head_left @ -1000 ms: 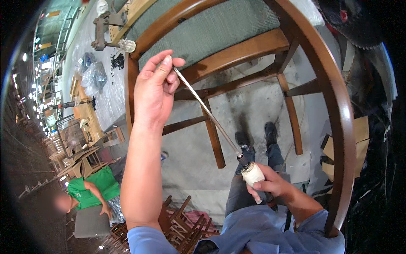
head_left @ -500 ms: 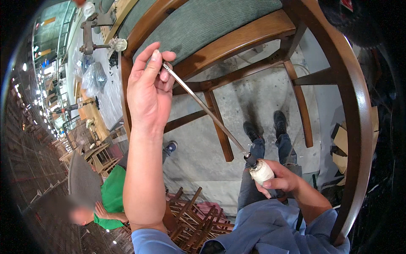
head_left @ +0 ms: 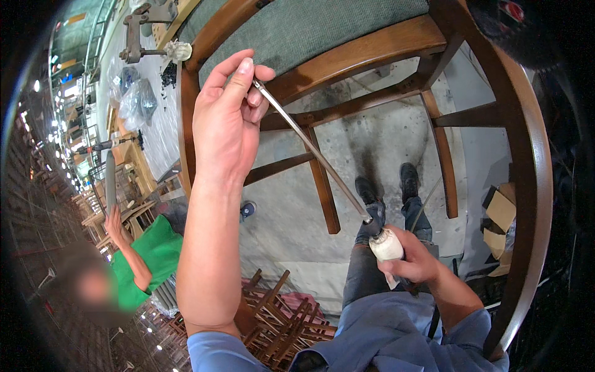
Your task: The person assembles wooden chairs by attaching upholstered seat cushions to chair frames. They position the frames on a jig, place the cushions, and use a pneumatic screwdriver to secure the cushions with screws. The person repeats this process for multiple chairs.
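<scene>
My right hand grips a power screwdriver whose body is wrapped in white. A long metal bit runs from it up and left. My left hand is raised, its thumb and fingers closed at the bit's far tip. Whatever small piece sits there is hidden by the fingers. Behind and above that tip is a brown wooden chair with a grey-green fabric seat. The tip appears close to the chair's rail, but I cannot tell whether it touches.
A metal clamp with a white-wrapped pad stands by the chair's left side. Clear plastic bags lie on a sheet-covered bench. A person in a green shirt works at left. Stacked wooden frames and cardboard lie around.
My left hand and the bit's tip have shifted slightly right and up. The screwdriver stays in my right hand. At left, the person in green has moved and turned a grey panel edge-on.
</scene>
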The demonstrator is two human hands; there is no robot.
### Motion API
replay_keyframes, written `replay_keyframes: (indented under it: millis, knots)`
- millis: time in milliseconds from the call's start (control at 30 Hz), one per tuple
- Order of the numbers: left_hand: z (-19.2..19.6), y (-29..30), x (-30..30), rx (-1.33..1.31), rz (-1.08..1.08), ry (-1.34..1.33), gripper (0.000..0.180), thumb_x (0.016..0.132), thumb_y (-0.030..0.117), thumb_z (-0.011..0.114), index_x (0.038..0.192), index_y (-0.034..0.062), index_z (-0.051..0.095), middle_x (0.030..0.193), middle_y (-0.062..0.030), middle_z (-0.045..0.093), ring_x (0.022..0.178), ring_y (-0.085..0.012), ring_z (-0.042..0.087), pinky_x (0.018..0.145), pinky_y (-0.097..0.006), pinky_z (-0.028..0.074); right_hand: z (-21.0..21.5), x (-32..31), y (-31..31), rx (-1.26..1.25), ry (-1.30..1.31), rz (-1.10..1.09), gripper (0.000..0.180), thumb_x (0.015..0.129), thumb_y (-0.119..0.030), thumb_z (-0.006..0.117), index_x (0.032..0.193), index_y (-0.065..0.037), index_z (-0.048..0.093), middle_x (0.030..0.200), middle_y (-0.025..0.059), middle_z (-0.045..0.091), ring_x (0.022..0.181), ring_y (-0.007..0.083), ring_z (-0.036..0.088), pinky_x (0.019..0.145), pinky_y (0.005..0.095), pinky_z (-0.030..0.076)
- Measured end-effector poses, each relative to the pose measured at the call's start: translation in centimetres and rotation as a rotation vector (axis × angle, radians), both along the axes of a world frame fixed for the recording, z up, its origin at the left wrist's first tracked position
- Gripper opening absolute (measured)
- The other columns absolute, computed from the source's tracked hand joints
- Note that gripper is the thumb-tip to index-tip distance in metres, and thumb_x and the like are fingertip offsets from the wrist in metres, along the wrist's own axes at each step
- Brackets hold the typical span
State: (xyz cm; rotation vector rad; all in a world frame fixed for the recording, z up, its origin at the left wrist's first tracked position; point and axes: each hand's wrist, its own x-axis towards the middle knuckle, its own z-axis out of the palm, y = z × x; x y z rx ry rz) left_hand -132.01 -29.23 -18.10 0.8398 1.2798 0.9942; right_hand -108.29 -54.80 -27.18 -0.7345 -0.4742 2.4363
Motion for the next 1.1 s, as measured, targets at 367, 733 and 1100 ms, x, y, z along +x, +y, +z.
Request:
replay_keyframes:
  millis: [367,733,1100]
  knots:
    - [-0.2,-1.2,1.6,-0.034,-0.032,0.254,0.036,0.099,0.023,0.063,0.123,-0.0036,0.057,0.100,-0.0137,0.073,0.065,-0.0043,0.046,0.056,-0.021,0.038,0.1,-1.4,1.3,0.002,-0.153,-0.147,0.040,0.087,-0.015,0.066,0.121,-0.001,0.050,0.079,0.0047,0.060,0.058,0.0124,0.060,0.054,0.0279,0.049]
    - [-1.2,-2.5,2.7,-0.049,-0.331,0.573,0.031,0.097,0.019,0.062,0.115,-0.0054,0.065,0.092,-0.0083,0.073,0.067,-0.0045,0.046,0.060,-0.022,0.038,2.5,-4.7,6.3,-0.084,-0.055,-0.216,0.044,0.093,-0.017,0.062,0.131,-0.001,0.045,0.084,0.0024,0.056,0.063,0.0093,0.058,0.053,0.0270,0.052]
    - [-1.4,-2.4,2.5,-0.053,-0.346,0.594,0.029,0.099,0.018,0.060,0.119,-0.0031,0.063,0.093,-0.0087,0.074,0.059,-0.0006,0.038,0.054,-0.019,0.033,2.5,-5.5,7.3,-0.108,-0.033,-0.210,0.038,0.092,-0.016,0.060,0.123,-0.001,0.046,0.083,0.0032,0.056,0.063,0.0094,0.057,0.053,0.0272,0.052]
